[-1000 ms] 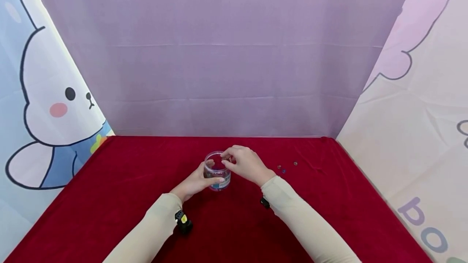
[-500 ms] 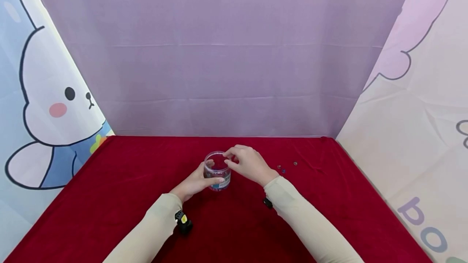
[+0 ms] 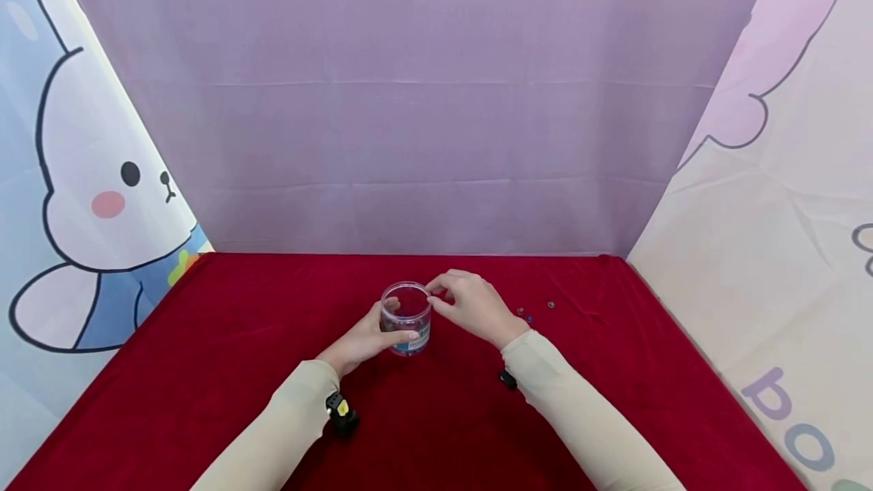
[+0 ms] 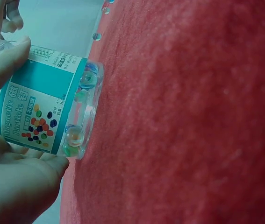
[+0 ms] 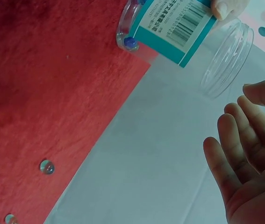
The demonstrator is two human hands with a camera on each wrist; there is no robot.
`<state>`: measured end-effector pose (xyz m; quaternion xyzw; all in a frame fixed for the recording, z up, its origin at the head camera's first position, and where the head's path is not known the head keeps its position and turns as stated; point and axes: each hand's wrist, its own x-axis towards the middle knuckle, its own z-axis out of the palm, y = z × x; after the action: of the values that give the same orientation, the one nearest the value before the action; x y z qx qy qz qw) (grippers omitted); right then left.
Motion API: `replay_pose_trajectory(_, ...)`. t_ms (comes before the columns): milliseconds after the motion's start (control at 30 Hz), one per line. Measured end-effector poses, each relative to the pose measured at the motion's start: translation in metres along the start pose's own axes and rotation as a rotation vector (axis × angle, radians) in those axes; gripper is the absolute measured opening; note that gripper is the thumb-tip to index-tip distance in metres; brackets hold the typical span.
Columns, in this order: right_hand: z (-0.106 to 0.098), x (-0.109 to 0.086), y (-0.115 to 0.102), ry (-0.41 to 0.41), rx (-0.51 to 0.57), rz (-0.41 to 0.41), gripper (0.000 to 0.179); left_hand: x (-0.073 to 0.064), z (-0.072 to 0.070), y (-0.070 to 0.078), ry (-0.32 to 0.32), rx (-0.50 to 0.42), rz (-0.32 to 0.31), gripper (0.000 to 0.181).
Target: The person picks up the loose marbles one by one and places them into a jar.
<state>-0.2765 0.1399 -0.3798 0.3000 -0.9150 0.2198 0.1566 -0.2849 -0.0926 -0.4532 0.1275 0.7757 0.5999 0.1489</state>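
Observation:
My left hand (image 3: 367,337) grips a clear plastic jar (image 3: 419,339) round its side, thumb across the front. The jar has no lid on it, and a teal and white label (image 4: 41,79) wraps its body. Several glass marbles (image 4: 74,136) lie at its bottom in the left wrist view. Just right of the rim is my right hand (image 3: 470,305), fingers loosely bent. In the right wrist view its fingertips (image 5: 211,144) stand apart from the thumb with nothing between them, close to the jar's mouth (image 5: 228,58).
Loose marbles lie on the red cloth (image 3: 239,370) right of my right hand, among them a blue marble (image 3: 530,319) and a marble farther right (image 3: 551,304). A lilac curtain (image 3: 423,112) hangs behind the table, with printed cloth panels (image 3: 764,248) on both sides.
My right hand has moved from over the jar's mouth to the right, just off the rim. The left hand and the jar have stayed in place.

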Motion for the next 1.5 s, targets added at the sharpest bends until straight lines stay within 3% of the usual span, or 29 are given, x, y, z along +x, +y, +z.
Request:
replay_pose_trajectory(600, -0.006, -0.019, 0.028, 0.014, 0.009, 0.072, 0.021, -0.002, -0.001, 0.001, 0.006, 0.008, -0.002, 0.093)
replay_pose_trajectory(1500, -0.023, -0.05, 0.068, -0.05, -0.021, 0.193, 0.018, -0.002, 0.0, 0.0, 0.0, 0.016, 0.001, 0.096)
